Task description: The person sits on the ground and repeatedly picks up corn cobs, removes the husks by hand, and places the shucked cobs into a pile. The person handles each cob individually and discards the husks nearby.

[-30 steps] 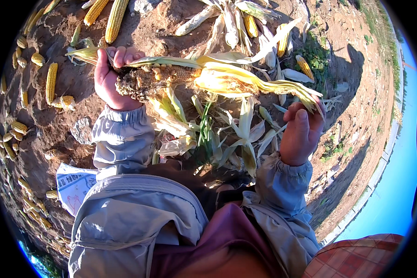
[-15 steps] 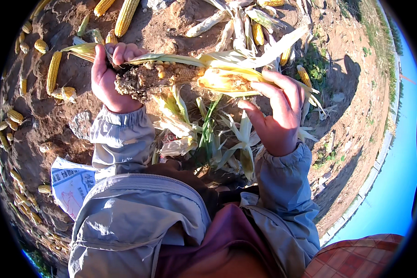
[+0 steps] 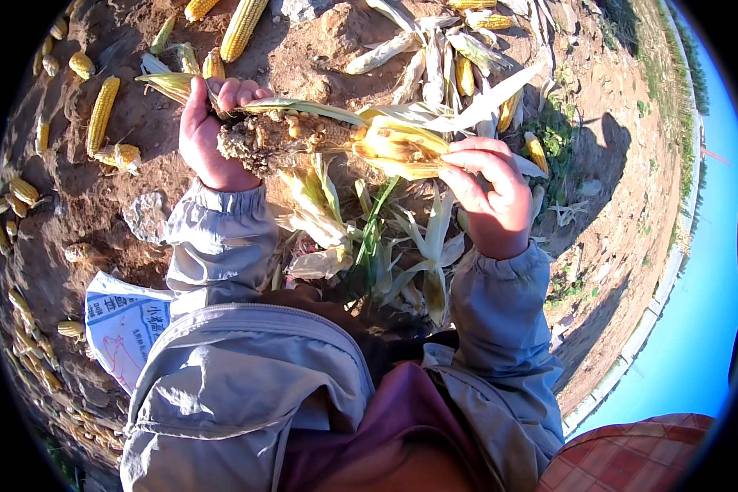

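A partly rotten ear of corn (image 3: 303,138) is stretched between my two hands, its left end dark and crumbly, its right end wrapped in yellowish husk (image 3: 398,148). My left hand (image 3: 216,139) is closed around the left part, where a strip of green-white husk (image 3: 172,84) sticks out past the fingers. At the other end my right hand (image 3: 492,193) pinches the husk between thumb and fingers. A long pale husk leaf (image 3: 500,94) points up and away to the right. Peeled husks (image 3: 316,201) lie on the soil beneath the ear.
Bare yellow cobs (image 3: 102,115) are scattered on the brown soil at the left, with a bigger spread at the lower left. Dry husks (image 3: 435,66) lie at the far middle. A printed white bag (image 3: 123,328) is beside my left sleeve. Green weeds (image 3: 553,119) grow at the right.
My right thumb and fingers have closed on the husk at the ear's right end; before, they were more spread. My left hand keeps its hold. The view has shifted slightly.
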Available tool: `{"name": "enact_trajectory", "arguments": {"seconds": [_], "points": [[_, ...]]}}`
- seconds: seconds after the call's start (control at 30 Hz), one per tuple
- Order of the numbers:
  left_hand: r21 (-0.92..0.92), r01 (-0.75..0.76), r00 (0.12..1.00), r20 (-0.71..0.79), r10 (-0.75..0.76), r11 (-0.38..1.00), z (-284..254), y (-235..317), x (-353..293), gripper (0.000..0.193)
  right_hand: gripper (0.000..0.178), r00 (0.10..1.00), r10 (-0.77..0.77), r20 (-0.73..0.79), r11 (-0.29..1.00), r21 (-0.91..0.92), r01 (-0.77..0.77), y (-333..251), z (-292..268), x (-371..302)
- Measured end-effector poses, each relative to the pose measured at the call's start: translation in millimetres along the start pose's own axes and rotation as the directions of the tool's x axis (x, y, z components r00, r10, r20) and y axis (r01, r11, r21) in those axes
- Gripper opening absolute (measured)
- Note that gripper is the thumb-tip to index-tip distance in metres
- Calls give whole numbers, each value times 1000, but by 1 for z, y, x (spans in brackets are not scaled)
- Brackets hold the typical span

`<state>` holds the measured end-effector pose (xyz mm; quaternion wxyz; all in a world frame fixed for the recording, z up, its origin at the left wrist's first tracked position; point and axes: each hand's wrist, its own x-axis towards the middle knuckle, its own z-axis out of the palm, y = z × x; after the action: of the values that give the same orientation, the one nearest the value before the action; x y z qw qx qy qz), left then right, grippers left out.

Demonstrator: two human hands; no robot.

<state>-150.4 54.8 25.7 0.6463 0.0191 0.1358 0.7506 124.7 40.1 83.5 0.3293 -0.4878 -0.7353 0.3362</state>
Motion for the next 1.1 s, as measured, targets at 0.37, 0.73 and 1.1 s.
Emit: {"name": "enact_trajectory", "arguments": {"seconds": [0.37, 0.73, 1.1], "points": [[332, -63, 825, -513, 236, 941, -53, 7, -13, 24, 12, 801, 499, 330, 418, 718, -556, -1, 29, 41], [342, -222, 652, -644, 400, 913, -75, 65, -62, 21, 32, 785, 107, 611, 419, 688, -592, -192, 183, 241], [301, -239, 756, -539, 371, 923, -39, 72, -41, 15, 23, 712, 28, 701, 789, 422, -447, -152, 147, 148]]}}
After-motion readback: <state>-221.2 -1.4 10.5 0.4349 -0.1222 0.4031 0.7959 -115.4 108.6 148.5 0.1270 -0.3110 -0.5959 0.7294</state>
